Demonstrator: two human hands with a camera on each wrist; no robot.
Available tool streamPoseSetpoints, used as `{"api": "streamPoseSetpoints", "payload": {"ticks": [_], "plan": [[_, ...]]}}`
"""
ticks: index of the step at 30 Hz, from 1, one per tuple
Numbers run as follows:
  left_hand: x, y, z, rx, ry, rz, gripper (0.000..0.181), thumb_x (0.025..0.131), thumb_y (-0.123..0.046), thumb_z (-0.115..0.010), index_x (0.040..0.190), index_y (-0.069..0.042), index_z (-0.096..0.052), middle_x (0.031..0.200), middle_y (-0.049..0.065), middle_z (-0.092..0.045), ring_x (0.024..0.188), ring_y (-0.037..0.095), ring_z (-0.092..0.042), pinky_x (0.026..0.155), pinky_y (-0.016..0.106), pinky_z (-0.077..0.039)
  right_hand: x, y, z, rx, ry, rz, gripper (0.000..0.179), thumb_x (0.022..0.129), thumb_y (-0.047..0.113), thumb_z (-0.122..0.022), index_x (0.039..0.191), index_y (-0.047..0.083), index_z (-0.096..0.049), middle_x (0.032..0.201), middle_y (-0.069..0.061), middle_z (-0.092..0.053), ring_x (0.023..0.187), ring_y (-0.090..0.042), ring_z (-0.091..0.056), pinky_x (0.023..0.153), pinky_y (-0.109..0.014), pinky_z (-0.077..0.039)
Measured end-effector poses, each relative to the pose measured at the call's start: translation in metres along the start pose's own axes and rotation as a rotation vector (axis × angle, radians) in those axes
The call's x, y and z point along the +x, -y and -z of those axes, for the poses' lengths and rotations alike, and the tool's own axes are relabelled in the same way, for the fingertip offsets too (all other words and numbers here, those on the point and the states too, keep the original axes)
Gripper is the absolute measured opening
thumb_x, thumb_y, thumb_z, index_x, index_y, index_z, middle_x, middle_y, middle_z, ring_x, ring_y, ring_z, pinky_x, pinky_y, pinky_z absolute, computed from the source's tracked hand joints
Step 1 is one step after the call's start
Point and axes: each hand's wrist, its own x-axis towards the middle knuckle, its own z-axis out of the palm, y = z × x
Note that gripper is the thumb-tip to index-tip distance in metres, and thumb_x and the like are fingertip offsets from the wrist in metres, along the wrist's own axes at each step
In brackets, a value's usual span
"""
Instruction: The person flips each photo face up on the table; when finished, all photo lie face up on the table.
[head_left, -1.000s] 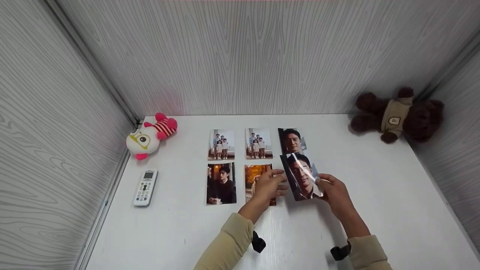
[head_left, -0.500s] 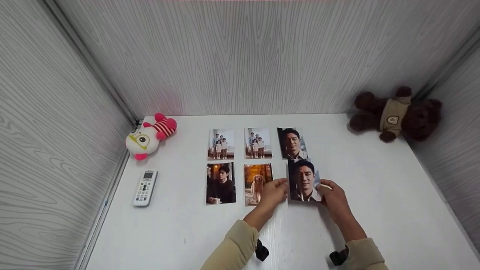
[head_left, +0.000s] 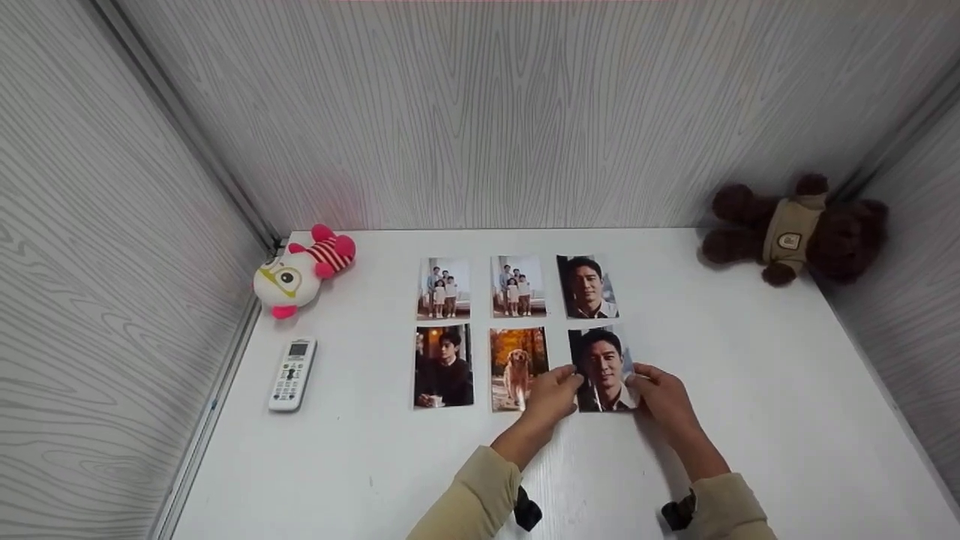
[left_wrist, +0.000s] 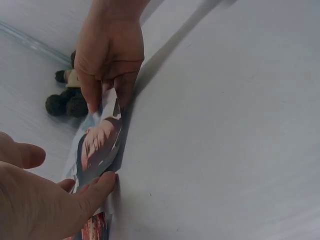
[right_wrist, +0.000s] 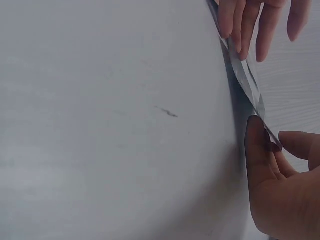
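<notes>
A portrait photo [head_left: 602,367] of a dark-haired person is close over the table at the right end of the nearer row. My right hand [head_left: 664,397] pinches its right edge between thumb and fingers, the pinch showing clearly in the right wrist view. On the opposite edge, my left hand [head_left: 551,397] touches the print with fairly straight fingers [left_wrist: 97,192], its thumb held apart. Seen from the left wrist, the print bows slightly. Directly behind lies a matching portrait photo [head_left: 588,287]. To the left is a dog photo [head_left: 517,367], its right edge partly covered by my left hand.
Two family photos [head_left: 444,289] lie in the farther row, and a photo of a seated person [head_left: 443,367] is at the near left. A white remote control [head_left: 292,375] and a pink-and-white plush toy [head_left: 304,274] lie left. A brown teddy bear [head_left: 795,229] lies back right.
The held portrait has come down and straightened beside the dog photo, uncovering the matching portrait behind. My left hand has moved right to its left edge; my right hand keeps its pinch.
</notes>
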Motion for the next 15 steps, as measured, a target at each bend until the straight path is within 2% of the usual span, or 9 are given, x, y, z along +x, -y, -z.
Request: {"api": "streamPoseSetpoints", "payload": {"ticks": [3, 6, 10, 12, 15], "plan": [[-0.001, 0.0, -0.002, -0.007, 0.008, 0.0, 0.045, 0.101, -0.017, -0.055, 0.14, 0.005, -0.056, 0.138, 0.022, -0.061, 0.119, 0.027, -0.064, 0.089, 0.04, -0.06, 0.001, -0.001, 0.0, -0.119, -0.036, 0.055, 0.048, 0.103, 0.025, -0.055, 0.144, 0.001, -0.055, 0.14, -0.02, -0.061, 0.115, -0.02, -0.061, 0.086, -0.022, -0.051], [-0.001, 0.0, -0.001, -0.001, 0.007, -0.008, 0.045, 0.101, -0.017, -0.057, 0.14, 0.004, -0.057, 0.136, 0.02, -0.063, 0.11, 0.026, -0.067, 0.083, 0.035, -0.059, 0.0, -0.003, 0.0, -0.202, -0.073, 0.088, 0.045, 0.102, 0.024, -0.053, 0.141, 0.002, -0.058, 0.129, -0.02, -0.068, 0.102, -0.023, -0.066, 0.079, -0.026, -0.053], [-0.001, 0.001, 0.0, 0.031, 0.002, -0.017, 0.044, 0.101, -0.018, -0.057, 0.14, 0.003, -0.057, 0.134, 0.018, -0.065, 0.102, 0.024, -0.067, 0.072, 0.026, -0.054, -0.002, -0.003, -0.002, -0.22, -0.092, 0.09, 0.043, 0.103, 0.023, -0.052, 0.138, 0.001, -0.061, 0.111, -0.017, -0.072, 0.076, -0.014, -0.063, 0.064, -0.025, -0.053], [-0.001, 0.0, 0.002, 0.054, 0.011, -0.021, 0.044, 0.1, -0.019, -0.058, 0.14, 0.002, -0.057, 0.134, 0.018, -0.065, 0.107, 0.024, -0.066, 0.075, 0.028, -0.056, -0.003, -0.002, -0.001, -0.238, -0.095, 0.092, 0.043, 0.103, 0.024, -0.052, 0.138, 0.0, -0.061, 0.113, -0.019, -0.072, 0.077, -0.015, -0.065, 0.064, -0.025, -0.054], [-0.002, -0.005, 0.011, 0.142, 0.03, -0.054, 0.044, 0.1, -0.021, -0.058, 0.139, 0.0, -0.059, 0.135, 0.018, -0.064, 0.118, 0.026, -0.063, 0.086, 0.035, -0.058, -0.002, 0.001, 0.003, -0.301, -0.105, 0.108, 0.046, 0.104, 0.029, -0.05, 0.14, 0.0, -0.059, 0.121, -0.022, -0.069, 0.084, -0.018, -0.07, 0.065, -0.026, -0.054]]}}
